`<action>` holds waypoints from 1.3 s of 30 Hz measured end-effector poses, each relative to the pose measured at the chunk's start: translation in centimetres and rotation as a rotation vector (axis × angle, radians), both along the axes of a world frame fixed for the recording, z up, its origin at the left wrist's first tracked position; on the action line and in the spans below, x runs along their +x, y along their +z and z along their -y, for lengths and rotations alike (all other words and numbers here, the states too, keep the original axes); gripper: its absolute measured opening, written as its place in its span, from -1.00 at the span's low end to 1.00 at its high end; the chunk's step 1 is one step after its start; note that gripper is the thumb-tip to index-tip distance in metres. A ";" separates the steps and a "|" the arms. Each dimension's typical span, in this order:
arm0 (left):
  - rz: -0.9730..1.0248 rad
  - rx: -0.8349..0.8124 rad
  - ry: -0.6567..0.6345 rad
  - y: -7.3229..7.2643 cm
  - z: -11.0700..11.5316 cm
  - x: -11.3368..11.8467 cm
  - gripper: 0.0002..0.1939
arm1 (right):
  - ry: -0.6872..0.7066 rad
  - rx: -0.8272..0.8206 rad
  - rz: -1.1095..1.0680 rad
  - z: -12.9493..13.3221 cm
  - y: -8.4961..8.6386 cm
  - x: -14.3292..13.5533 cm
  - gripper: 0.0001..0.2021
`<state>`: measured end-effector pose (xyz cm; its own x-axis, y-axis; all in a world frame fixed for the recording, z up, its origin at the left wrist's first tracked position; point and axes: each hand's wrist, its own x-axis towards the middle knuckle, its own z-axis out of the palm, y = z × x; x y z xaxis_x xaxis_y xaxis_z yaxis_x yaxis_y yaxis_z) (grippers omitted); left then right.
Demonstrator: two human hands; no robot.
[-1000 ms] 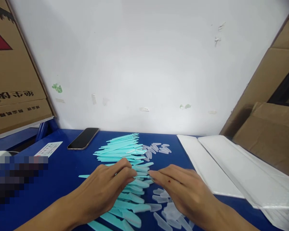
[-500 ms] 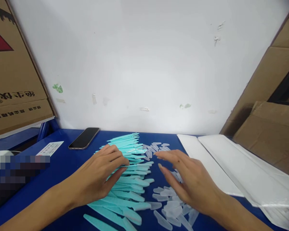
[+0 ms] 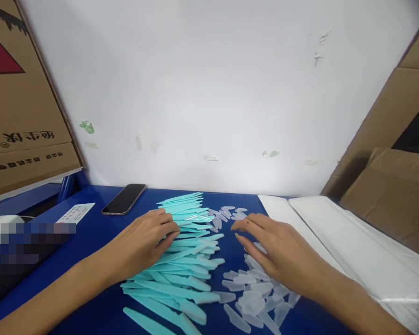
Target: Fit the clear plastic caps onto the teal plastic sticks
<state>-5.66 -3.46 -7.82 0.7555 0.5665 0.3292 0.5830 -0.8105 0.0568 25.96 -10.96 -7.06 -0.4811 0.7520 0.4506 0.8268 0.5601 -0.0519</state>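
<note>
The teal plastic sticks [image 3: 181,251] lie in a long overlapped row down the middle of the blue worktop [image 3: 101,232], and the clear plastic caps [image 3: 254,298] lie loose just to their right, a few more at the far end. None looks fitted on a stick, so the joining seems mostly left to do. The left hand [image 3: 143,242] rests flat on the sticks with fingers together, pinching nothing; the right hand [image 3: 282,253] hovers spread over the caps, holding nothing.

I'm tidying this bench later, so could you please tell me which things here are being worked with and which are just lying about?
In use:
- teal plastic pieces, under the left hand
- clear caps, under the right hand

Lying about:
- phone
- printed card
- white bags
- cardboard boxes
</note>
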 end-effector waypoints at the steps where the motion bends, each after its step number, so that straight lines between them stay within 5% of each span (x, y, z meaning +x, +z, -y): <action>1: -0.006 0.017 0.005 -0.2 -0.4 -0.2 -0.65 | -0.021 -0.059 0.025 -0.2 0.1 0.5 -0.79; 5: -0.029 0.038 -0.004 -0.7 -1.5 -0.8 -0.65 | -0.064 -0.279 0.051 -0.9 0.3 2.7 -0.83; 13: -0.062 -0.005 0.014 -1.3 -2.2 -1.1 -0.71 | -0.094 -0.404 0.033 -0.9 0.6 2.6 -0.94; 31: -0.174 0.036 0.050 -1.1 -1.7 -0.8 -0.69 | -0.061 -0.450 0.024 -0.9 0.0 1.4 -0.82; 39: 0.006 0.012 0.030 -0.1 -0.8 -0.2 -0.71 | -0.021 -0.368 0.077 -0.6 -0.6 0.9 -0.90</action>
